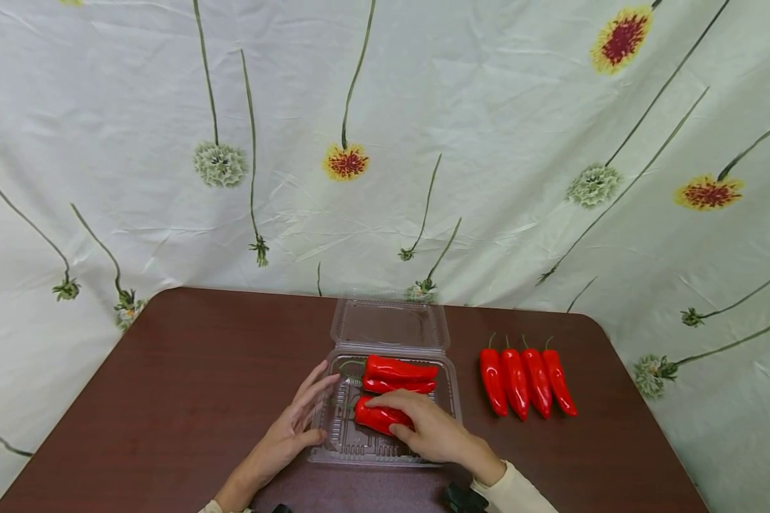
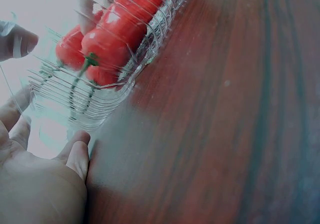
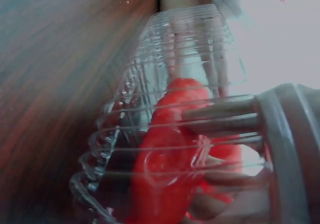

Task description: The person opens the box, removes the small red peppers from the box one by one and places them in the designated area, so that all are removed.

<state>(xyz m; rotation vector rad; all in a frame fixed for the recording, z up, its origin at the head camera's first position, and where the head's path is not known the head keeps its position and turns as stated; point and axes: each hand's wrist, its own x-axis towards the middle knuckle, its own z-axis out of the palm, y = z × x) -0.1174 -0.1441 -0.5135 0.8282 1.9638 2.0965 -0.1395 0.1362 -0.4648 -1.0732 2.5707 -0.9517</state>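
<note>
Even, soft light in the head view; both wrist views washed out and blurred.

The bench (image 1: 167, 370) is lit evenly from above, with faint shadows and small highlights seen on the peppers (image 1: 527, 377). Straight lines are bowed toward the frame edges. In the wrist views the clear tray (image 2: 100, 98) is smeared, and the background is blown out to white.

Open lid (image 1: 390, 324) blocks behind; container (image 1: 359, 445) front free.

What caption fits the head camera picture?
Right hand lays a red pepper in a clear box that left hand steadies.
</note>
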